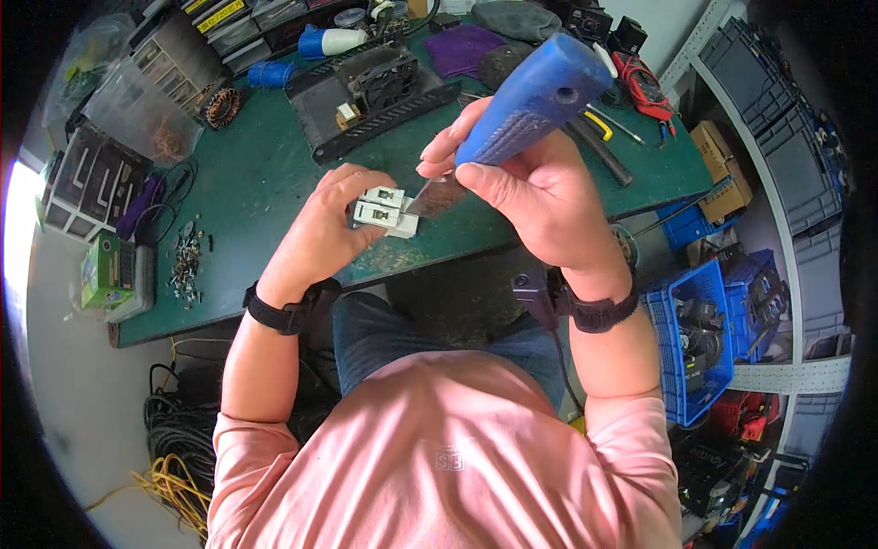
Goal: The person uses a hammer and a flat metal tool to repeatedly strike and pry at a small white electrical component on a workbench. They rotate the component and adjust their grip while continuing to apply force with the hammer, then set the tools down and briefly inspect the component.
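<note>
My left hand [326, 215] grips a small white plastic electrical block [377, 214] near the front edge of the green table. Two recessed openings show on its top, with metal-looking parts inside. In my right hand [549, 188] is a blue-handled knife [535, 101], its handle tilted up and to the right. The short, brown-stained blade [439, 195] points down and left, its tip at the right side of the white block. Whether the tip sits in a seam or only touches the surface I cannot tell. My right fingers are closed round the lower handle.
A black metal casing with a fan [380, 87] lies at the back of the green table [247, 229]. Loose screws [187, 261] are scattered at left, near a green box [108, 270]. A red multimeter [640, 84] lies back right. Blue crates [690, 343] stand at right.
</note>
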`<state>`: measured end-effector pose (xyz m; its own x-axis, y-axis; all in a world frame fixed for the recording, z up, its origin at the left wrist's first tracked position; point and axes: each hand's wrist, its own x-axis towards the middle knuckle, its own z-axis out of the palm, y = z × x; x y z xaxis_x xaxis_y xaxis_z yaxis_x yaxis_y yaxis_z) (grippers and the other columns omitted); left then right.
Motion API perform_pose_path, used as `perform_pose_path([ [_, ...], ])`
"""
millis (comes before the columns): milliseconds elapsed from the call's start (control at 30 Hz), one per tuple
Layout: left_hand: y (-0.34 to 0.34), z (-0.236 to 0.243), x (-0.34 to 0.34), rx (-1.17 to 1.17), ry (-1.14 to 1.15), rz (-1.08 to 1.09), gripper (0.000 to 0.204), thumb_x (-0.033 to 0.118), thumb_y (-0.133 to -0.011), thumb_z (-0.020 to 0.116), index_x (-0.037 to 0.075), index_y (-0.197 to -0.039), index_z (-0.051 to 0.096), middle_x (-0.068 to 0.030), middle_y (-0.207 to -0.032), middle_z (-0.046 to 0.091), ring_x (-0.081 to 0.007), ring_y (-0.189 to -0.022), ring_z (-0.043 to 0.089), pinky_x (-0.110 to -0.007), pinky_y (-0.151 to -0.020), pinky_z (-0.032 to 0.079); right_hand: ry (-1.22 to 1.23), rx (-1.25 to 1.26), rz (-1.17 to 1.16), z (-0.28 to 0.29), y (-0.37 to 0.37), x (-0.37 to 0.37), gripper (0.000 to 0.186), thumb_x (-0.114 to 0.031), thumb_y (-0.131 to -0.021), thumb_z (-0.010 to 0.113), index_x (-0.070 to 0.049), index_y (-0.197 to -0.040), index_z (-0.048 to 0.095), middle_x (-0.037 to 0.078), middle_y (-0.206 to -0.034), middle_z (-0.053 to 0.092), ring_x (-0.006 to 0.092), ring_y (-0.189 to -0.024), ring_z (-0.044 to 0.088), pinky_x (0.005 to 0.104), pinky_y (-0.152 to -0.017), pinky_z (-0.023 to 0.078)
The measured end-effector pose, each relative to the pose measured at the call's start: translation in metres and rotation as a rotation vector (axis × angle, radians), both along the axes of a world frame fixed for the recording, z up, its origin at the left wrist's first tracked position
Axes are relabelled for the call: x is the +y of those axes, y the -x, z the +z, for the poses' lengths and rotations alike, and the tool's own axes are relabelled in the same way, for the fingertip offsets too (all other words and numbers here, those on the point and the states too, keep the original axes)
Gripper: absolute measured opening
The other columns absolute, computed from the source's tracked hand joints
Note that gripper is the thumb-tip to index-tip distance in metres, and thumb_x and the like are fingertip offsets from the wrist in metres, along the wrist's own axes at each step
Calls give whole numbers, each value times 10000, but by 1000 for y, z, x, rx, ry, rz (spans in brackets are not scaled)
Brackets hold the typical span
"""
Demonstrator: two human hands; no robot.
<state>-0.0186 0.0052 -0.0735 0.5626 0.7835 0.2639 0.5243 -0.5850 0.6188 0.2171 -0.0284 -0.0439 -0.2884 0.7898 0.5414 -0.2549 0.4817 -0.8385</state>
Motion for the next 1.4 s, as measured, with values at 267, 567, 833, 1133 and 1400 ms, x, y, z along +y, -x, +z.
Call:
perform_pose_path([
  [267,3,1,4,-33,151,49,502,0,-660,760,50,-1135,606,-65,-1065,596,-213,-1024,573,-320,-879,447,27,29,31,1,-1,9,172,-63,-929,612,-24,-1086,557,46,-1009,628,115,-944,616,263,-831,508],
  [567,3,-2,1,-67,49,40,477,-33,-651,754,53,-1102,626,-97,-1025,602,-283,-985,570,-355,-819,464,31,-62,40,8,5,5,168,-75,-925,625,-23,-1069,554,37,-968,626,97,-886,607,245,-785,508],
  [833,-1,1,-2,-39,36,35,473,-13,-644,771,55,-1090,630,-114,-1023,607,-323,-1022,558,-384,-886,447,9,-96,18,14,10,6,206,-78,-918,632,-13,-1092,544,39,-953,627,90,-843,595,247,-751,501],
  [1133,-2,1,-4,-27,59,47,484,-17,-638,771,62,-1093,629,-110,-1019,606,-325,-1018,559,-394,-891,447,16,-147,41,21,12,14,192,-68,-907,630,-9,-1073,554,49,-952,622,114,-850,602,267,-770,510],
  [1400,-1,0,-3,-48,34,25,492,-27,-629,768,62,-1093,630,-110,-1011,606,-324,-1015,561,-395,-891,446,38,-143,72,24,14,15,189,-47,-904,622,-5,-1074,551,52,-951,615,120,-864,602,271,-791,509],
])
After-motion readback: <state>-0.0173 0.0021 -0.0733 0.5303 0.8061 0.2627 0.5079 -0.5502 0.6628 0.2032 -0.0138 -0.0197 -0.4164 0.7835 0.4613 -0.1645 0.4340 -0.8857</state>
